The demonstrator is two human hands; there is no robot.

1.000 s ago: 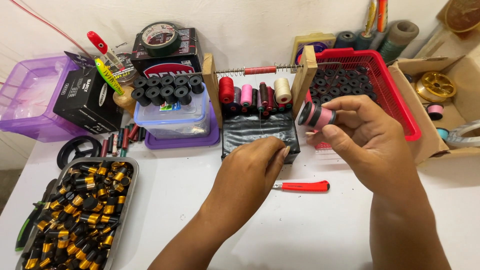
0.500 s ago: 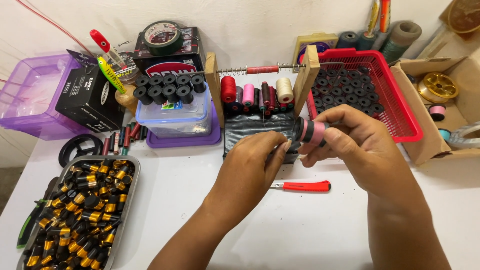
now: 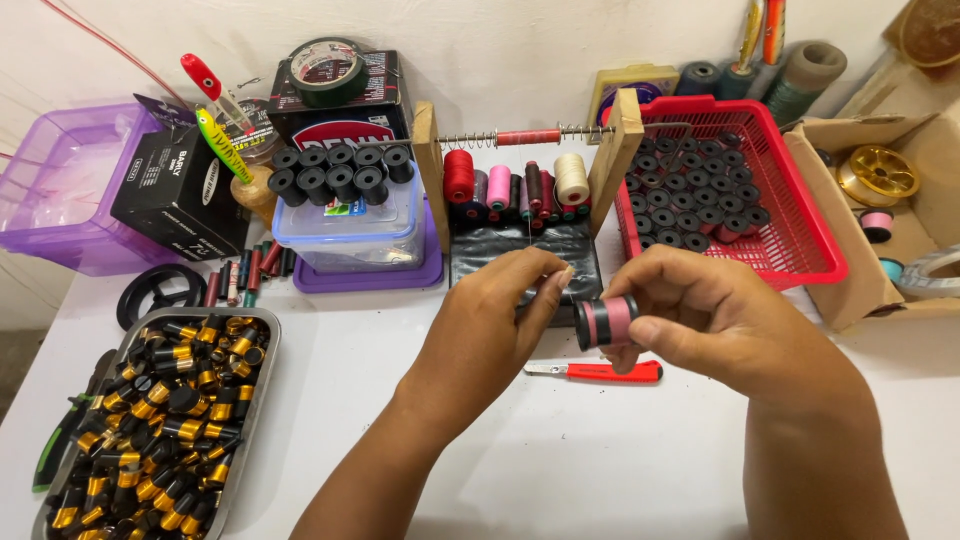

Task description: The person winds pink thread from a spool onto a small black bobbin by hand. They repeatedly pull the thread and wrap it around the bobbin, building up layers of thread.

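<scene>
On the white table we see a metal tray heaped with black-and-gold spools at the left, a red basket of black bobbins at the right, a wooden thread rack behind, a purple bin, and a red-handled cutter near the middle.

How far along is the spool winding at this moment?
Looks done: a metal tray piled with black-and-gold spools. In hand: the right hand holds a black spool with pink thread, the left hand pinching beside it. Seemingly left: many bare black spools in the red basket.
</scene>
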